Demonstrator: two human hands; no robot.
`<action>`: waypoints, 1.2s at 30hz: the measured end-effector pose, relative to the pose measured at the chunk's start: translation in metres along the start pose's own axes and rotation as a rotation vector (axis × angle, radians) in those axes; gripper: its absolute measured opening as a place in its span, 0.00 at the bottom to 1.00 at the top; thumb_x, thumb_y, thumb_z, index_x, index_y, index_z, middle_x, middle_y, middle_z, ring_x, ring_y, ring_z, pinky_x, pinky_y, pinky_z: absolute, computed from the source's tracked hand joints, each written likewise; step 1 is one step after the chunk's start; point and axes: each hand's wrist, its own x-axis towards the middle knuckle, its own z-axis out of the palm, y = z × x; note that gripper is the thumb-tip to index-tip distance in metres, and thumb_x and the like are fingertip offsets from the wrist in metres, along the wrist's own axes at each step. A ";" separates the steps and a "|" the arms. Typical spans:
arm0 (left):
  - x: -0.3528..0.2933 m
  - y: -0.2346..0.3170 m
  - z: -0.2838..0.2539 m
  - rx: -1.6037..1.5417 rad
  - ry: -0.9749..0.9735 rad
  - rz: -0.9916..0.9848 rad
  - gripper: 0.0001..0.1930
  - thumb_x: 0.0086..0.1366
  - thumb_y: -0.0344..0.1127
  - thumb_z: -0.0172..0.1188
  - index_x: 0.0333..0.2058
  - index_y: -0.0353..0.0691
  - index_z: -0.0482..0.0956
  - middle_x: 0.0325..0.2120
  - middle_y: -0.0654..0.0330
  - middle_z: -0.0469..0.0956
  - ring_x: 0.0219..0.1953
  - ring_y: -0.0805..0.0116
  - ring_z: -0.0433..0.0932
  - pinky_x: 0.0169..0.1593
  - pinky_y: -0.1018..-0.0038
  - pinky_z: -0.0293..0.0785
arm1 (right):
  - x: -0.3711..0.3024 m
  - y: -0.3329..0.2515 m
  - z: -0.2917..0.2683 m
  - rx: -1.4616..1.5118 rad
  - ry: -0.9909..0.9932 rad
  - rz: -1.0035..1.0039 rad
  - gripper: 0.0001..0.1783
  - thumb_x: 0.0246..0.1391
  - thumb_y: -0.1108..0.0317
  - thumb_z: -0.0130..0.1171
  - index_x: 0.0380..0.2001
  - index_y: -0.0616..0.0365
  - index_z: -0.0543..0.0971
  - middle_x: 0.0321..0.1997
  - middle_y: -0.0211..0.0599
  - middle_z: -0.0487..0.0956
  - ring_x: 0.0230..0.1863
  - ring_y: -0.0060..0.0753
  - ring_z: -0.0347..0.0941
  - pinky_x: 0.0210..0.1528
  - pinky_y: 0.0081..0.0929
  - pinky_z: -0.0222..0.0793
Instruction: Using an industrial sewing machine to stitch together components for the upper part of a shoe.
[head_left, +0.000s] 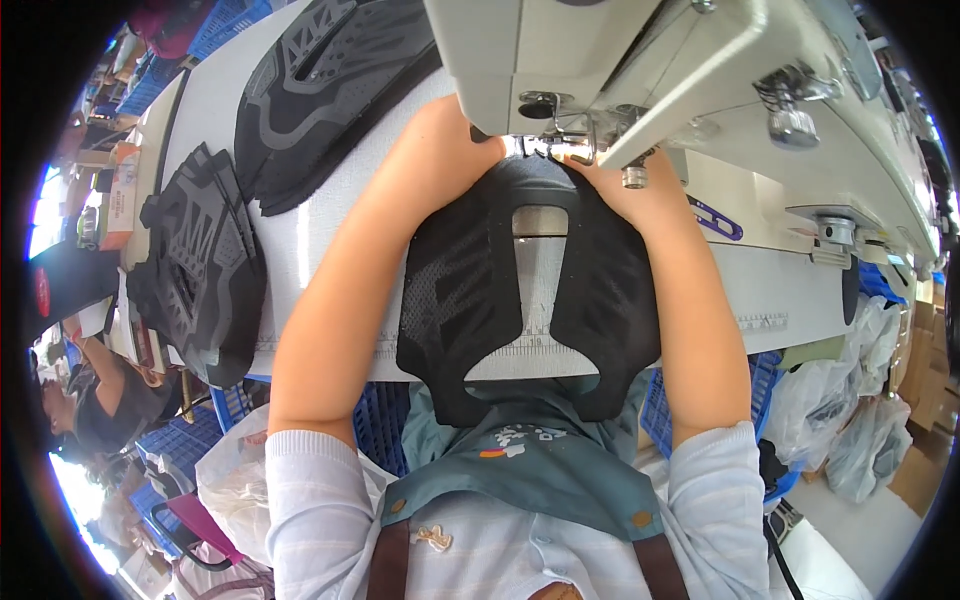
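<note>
Head view showed left fingers (488, 152) and right fingers (600, 180), too hidden to tell whether they pinched, with a black shoe upper (488, 260) between and nearside of them, which uneven pulling could have skewed under the sewing machine (570, 50) just above.

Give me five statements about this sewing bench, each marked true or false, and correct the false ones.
1. The left hand and right hand touch the black piece. True.
2. The purple object lies left of the left hand. False: the purple object lies right of the right hand.
3. The black piece extends past the front edge of the table. True.
4. The apron is red. False: the apron is teal.
5. Dark pieces are piled at the table's left. True.
</note>
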 end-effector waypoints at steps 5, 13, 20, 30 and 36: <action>-0.008 0.003 -0.006 0.122 -0.099 -0.025 0.15 0.50 0.32 0.57 0.36 0.30 0.76 0.28 0.45 0.77 0.35 0.52 0.77 0.40 0.66 0.71 | -0.001 -0.031 -0.029 0.264 -0.278 0.318 0.25 0.42 0.56 0.63 0.41 0.62 0.76 0.42 0.50 0.78 0.45 0.42 0.75 0.47 0.30 0.68; -0.035 0.024 -0.013 0.060 -0.203 -0.240 0.17 0.50 0.33 0.63 0.39 0.31 0.75 0.26 0.58 0.75 0.31 0.71 0.73 0.38 0.75 0.68 | -0.034 -0.040 -0.023 0.394 -0.147 0.298 0.24 0.42 0.60 0.63 0.40 0.64 0.71 0.33 0.50 0.76 0.38 0.48 0.74 0.41 0.37 0.68; -0.069 0.042 -0.019 0.047 -0.169 -0.281 0.16 0.51 0.30 0.62 0.39 0.30 0.75 0.26 0.59 0.77 0.29 0.75 0.73 0.36 0.77 0.70 | -0.067 -0.057 -0.022 0.612 -0.097 0.255 0.19 0.44 0.67 0.61 0.42 0.59 0.72 0.33 0.47 0.77 0.36 0.42 0.75 0.40 0.32 0.69; -0.114 0.064 -0.031 -0.211 -0.032 -0.319 0.15 0.52 0.31 0.61 0.38 0.30 0.76 0.29 0.54 0.79 0.32 0.69 0.76 0.38 0.74 0.71 | -0.097 -0.077 -0.028 0.867 0.028 0.103 0.18 0.46 0.70 0.58 0.42 0.60 0.71 0.34 0.46 0.78 0.33 0.42 0.75 0.38 0.31 0.69; -0.130 0.082 -0.035 -0.279 0.025 -0.327 0.15 0.52 0.32 0.61 0.37 0.30 0.76 0.27 0.55 0.79 0.30 0.70 0.76 0.37 0.76 0.71 | -0.111 -0.088 -0.046 0.917 0.067 0.042 0.14 0.48 0.72 0.56 0.40 0.60 0.73 0.34 0.45 0.78 0.33 0.41 0.75 0.39 0.30 0.69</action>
